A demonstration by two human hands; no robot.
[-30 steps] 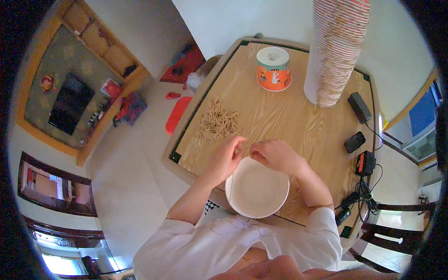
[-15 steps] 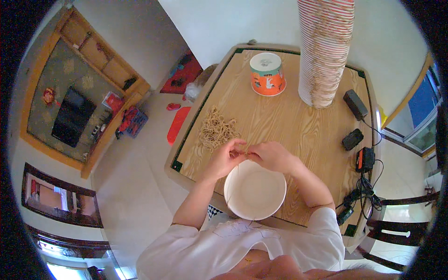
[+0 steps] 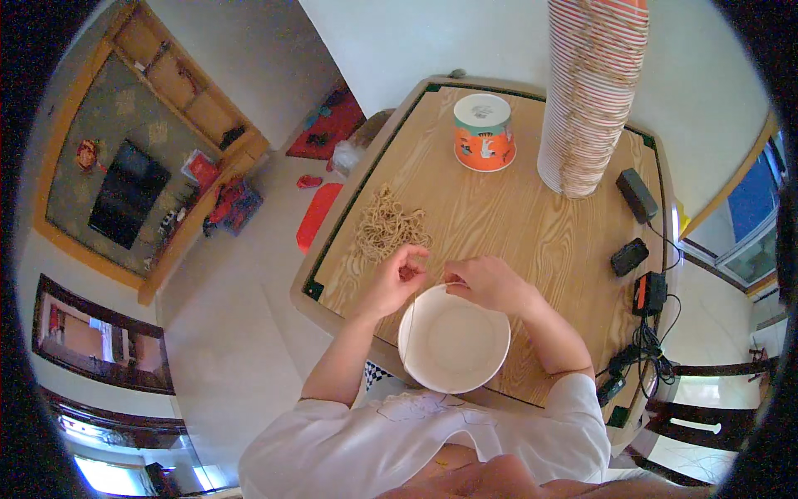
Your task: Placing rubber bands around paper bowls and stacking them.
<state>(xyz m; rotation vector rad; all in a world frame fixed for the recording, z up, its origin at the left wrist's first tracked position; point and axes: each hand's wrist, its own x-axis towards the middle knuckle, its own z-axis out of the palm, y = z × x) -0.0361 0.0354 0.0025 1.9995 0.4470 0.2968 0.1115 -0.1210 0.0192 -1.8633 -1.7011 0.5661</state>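
Fingers (image 3: 413, 268) stretching rubber band (image 3: 409, 320) (near-vertical)

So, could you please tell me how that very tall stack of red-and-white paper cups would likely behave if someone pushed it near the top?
The tall stack of red-and-white paper cups is narrow and towers over the wooden table, so it would probably tip. Being paper, it is likely light and would slide or bend apart easily.

A wooden table (image 3: 532, 224) stands on a pale tiled floor (image 3: 241, 333) beside white walls (image 3: 399, 41), daylight entering through windows (image 3: 748, 216).
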